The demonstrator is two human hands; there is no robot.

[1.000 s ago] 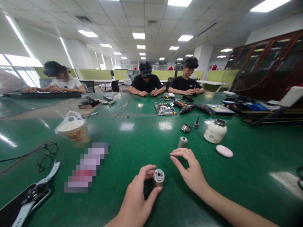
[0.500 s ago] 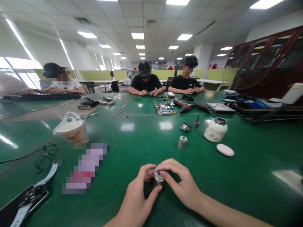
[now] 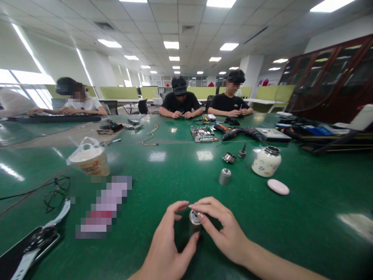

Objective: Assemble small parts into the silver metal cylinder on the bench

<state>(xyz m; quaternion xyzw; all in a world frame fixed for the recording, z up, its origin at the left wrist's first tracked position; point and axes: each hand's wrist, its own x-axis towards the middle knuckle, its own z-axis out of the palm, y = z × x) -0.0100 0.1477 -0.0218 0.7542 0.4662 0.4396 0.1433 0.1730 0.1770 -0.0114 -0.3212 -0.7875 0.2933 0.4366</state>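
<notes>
Right hand (image 3: pixel 225 229) has come in from beside the far cylinder (image 3: pixel 225 177) to the top of the near metal cylinder (image 3: pixel 194 224); left hand (image 3: pixel 167 237) has barely shifted. On my feed the near cylinder stands upright, round face up, low and central between both hands. Left thumb covers its base, so I can't confirm that it rests on the green tabletop (image 3: pixel 140 194).

Left hand: loose C around the cylinder, thumb at the near side, forefinger well apart from it. Right hand: thumb and forefinger drawn close at the top face; I can't tell whether they pinch something small.

Progress, as I judge it: cylinder is positioned and both hands are on it, so that much is done. Work at the top face looks midway; I see no sign of it being finished. Far cylinder stands upright and untouched, well apart from the hands. Beyond it, an open metal ring (image 3: pixel 229 158) and a shafted part (image 3: pixel 242 151) lie loose, near each other, joined to nothing. Off to the right I log a cream jar (image 3: pixel 266 162), uncovered, and a pink oval piece (image 3: pixel 278 187) just beside it.
</notes>
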